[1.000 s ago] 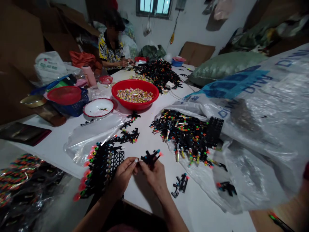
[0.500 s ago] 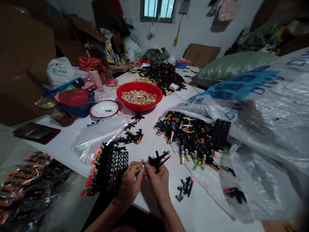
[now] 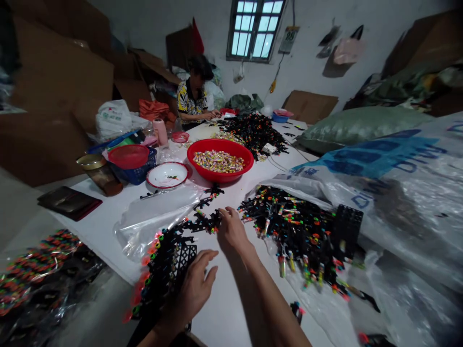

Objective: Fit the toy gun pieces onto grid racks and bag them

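My left hand (image 3: 198, 284) is open, fingers and thumb apart, holding nothing. It hovers beside a black lattice rack (image 3: 185, 258) and a row of black toy guns (image 3: 159, 270) with pink and orange tips. Farther forward, my right hand (image 3: 234, 229) stretches over the table with its fingers loosely extended. Its fingertips are at the edge of a small group of black toy guns (image 3: 206, 221); whether they touch one is hard to see. To the right lies a heap of toy guns (image 3: 296, 221) with coloured tubes on a clear plastic sheet.
A red basin (image 3: 220, 168) of small colourful pieces stands ahead, beside a white red-rimmed plate (image 3: 159, 179). A co-worker (image 3: 193, 99) sits at the far side near another black heap (image 3: 256, 130). Large plastic sacks (image 3: 408, 188) line the right side. A jar (image 3: 103, 176) stands left.
My hands have separated. The toy gun and small tube held before no longer show in them. My right hand has reached forward to the small group of toy guns. The view has tilted upward.
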The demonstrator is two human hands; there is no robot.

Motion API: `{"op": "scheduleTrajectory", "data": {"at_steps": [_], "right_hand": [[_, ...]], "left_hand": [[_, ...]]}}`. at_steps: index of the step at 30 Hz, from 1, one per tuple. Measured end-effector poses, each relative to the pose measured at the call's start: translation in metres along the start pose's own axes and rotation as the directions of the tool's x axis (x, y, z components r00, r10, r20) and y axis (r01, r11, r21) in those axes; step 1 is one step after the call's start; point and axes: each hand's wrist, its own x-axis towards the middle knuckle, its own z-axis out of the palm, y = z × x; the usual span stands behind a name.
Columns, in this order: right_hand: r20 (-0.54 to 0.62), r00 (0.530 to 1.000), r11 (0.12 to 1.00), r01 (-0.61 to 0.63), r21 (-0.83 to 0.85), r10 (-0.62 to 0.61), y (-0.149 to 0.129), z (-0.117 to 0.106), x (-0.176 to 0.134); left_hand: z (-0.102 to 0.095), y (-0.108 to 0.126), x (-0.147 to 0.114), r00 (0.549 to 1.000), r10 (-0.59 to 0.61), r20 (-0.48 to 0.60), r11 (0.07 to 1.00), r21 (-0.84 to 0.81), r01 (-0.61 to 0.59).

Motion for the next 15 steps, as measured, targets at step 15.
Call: {"op": "scheduleTrajectory", "data": {"at_steps": [15], "right_hand": [[0.136,0.866,0.634,-0.45,0.629,0.48,0.014,0.009,-0.102]], "left_hand": [[0.02,0.01,0.129,0.964,-0.133,-0.231,0.656,0.709,0.261]]}}
